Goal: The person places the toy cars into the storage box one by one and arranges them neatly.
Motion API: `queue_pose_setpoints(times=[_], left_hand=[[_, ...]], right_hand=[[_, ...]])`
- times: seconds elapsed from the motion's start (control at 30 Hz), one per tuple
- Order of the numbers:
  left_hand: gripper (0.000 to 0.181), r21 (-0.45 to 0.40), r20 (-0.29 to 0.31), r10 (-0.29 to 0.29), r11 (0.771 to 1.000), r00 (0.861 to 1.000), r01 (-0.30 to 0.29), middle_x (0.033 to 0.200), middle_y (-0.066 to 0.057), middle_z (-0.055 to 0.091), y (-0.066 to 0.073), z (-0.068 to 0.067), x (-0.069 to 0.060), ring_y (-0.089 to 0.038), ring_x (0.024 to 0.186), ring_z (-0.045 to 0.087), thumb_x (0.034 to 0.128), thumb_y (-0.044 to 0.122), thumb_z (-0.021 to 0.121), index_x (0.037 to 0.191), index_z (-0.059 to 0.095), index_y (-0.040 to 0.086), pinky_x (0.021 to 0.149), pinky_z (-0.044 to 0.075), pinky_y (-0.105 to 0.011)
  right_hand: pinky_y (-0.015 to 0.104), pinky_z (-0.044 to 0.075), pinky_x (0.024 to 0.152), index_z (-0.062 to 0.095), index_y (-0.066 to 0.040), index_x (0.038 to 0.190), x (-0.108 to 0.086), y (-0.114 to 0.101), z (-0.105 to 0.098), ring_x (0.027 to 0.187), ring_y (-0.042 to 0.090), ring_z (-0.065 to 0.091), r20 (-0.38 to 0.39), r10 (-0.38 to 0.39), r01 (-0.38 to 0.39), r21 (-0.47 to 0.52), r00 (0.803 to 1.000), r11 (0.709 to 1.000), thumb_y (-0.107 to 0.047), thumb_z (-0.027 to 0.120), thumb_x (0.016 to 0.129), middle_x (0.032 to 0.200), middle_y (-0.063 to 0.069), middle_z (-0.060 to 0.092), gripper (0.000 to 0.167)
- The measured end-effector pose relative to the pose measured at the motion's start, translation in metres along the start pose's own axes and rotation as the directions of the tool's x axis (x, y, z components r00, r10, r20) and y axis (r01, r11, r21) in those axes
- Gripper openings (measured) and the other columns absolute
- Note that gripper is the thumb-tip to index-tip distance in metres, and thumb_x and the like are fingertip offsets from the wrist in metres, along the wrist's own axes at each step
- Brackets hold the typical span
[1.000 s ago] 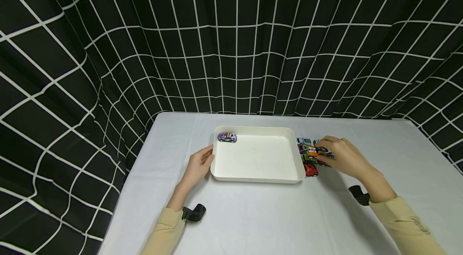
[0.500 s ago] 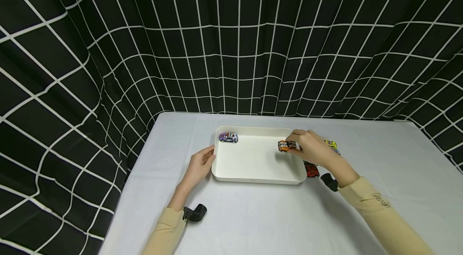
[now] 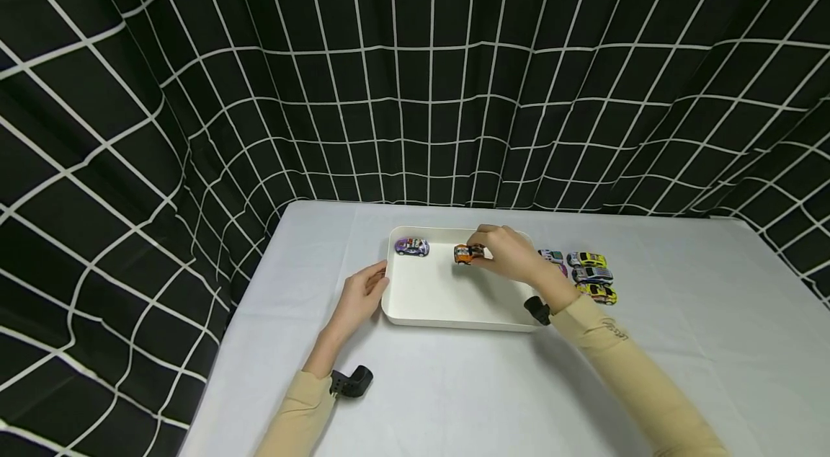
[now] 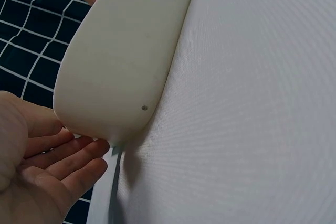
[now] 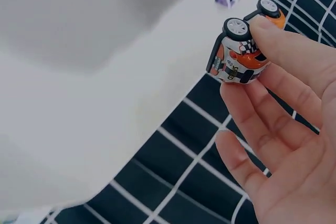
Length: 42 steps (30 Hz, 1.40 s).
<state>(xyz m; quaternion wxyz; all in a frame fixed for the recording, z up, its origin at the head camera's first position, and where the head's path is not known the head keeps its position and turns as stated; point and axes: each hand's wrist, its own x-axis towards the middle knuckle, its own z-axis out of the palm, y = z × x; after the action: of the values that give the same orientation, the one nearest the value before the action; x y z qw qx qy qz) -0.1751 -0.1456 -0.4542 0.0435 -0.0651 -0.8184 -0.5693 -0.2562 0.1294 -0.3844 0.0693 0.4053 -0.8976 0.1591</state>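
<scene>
An orange toy car [image 3: 468, 254] with white and black markings is pinched between the thumb and fingers of my right hand [image 3: 509, 254], over the back middle of the white tray [image 3: 441, 323]. The right wrist view shows the thumb by the wheels of this car [image 5: 244, 59]. A purple toy car [image 3: 411, 246] sits in the tray's back left corner. My left hand [image 3: 359, 296] rests at the tray's left side. In the left wrist view its fingers [image 4: 79, 156] lie loosely extended against the tray's outer wall [image 4: 121, 61].
Several more toy cars stand to the right of the tray, among them a yellow car [image 3: 586, 259], a grey one [image 3: 592, 274] and another yellow one [image 3: 598, 293]. My right forearm partly hides others. A black curtain [image 3: 447, 82] with white grid lines hangs behind the white-covered table [image 3: 441, 399].
My right hand has carried the orange toy car left from the group of cars, over the tray's right wall, to above the tray's back middle. My left hand has stayed at the tray's side.
</scene>
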Motion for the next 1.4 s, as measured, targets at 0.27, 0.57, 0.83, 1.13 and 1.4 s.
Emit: queue_pose_setpoints(times=[0.27,0.57,0.83,1.13,1.4], left_hand=[[0.038,0.002,0.004,0.002,1.000,1.000,-0.002,0.124,-0.027,0.053,-0.001,0.001,0.000,-0.033,0.112,0.055,0.0933,0.002,0.052,0.128,0.047,-0.011,0.093,0.049,-0.026],[0.039,-0.011,0.007,0.014,1.000,1.000,-0.014,0.124,-0.029,0.052,-0.002,0.000,-0.001,-0.034,0.112,0.055,0.0930,0.001,0.052,0.129,0.045,-0.012,0.093,0.049,-0.027],[0.039,-0.007,0.005,-0.011,1.000,1.000,0.011,0.126,-0.027,0.052,0.000,-0.001,-0.001,-0.033,0.112,0.055,0.0931,0.003,0.052,0.130,0.046,-0.009,0.092,0.048,-0.025],[0.039,-0.011,0.013,0.010,1.000,1.000,-0.009,0.124,-0.030,0.051,-0.001,0.000,0.000,-0.036,0.112,0.055,0.0932,0.002,0.052,0.129,0.045,-0.011,0.093,0.049,-0.031],[0.038,-0.015,0.037,0.017,1.000,0.999,-0.016,0.123,-0.037,0.047,0.029,-0.006,-0.008,-0.045,0.111,0.051,0.0924,-0.004,0.049,0.127,0.042,-0.019,0.094,0.047,-0.040]], right_hand=[[0.029,0.053,0.066,0.070,-0.003,0.091,0.023,-0.011,0.015,0.075,0.015,0.059,0.040,-0.022,0.021,0.019,0.999,1.000,-0.012,0.077,0.075,0.086,0.004,0.064,0.019],[0.027,0.053,0.065,0.070,-0.003,0.091,0.043,-0.024,0.030,0.074,0.018,0.060,0.063,-0.041,0.039,0.027,0.997,0.999,-0.011,0.078,0.074,0.085,0.005,0.065,0.020],[0.031,0.054,0.071,0.071,-0.006,0.095,0.058,-0.037,0.044,0.074,0.014,0.060,0.111,-0.015,0.019,-0.029,0.994,0.999,-0.017,0.079,0.074,0.089,0.003,0.066,0.025],[0.030,0.050,0.064,0.069,-0.008,0.088,0.070,-0.046,0.060,0.065,0.012,0.052,0.111,-0.003,0.014,-0.100,0.994,0.995,-0.020,0.080,0.073,0.075,0.000,0.059,0.021],[0.035,0.053,0.076,0.070,-0.009,0.087,0.076,-0.049,0.068,0.067,0.015,0.056,0.083,-0.001,0.010,-0.116,0.997,0.993,-0.020,0.080,0.072,0.076,0.000,0.060,0.022]])
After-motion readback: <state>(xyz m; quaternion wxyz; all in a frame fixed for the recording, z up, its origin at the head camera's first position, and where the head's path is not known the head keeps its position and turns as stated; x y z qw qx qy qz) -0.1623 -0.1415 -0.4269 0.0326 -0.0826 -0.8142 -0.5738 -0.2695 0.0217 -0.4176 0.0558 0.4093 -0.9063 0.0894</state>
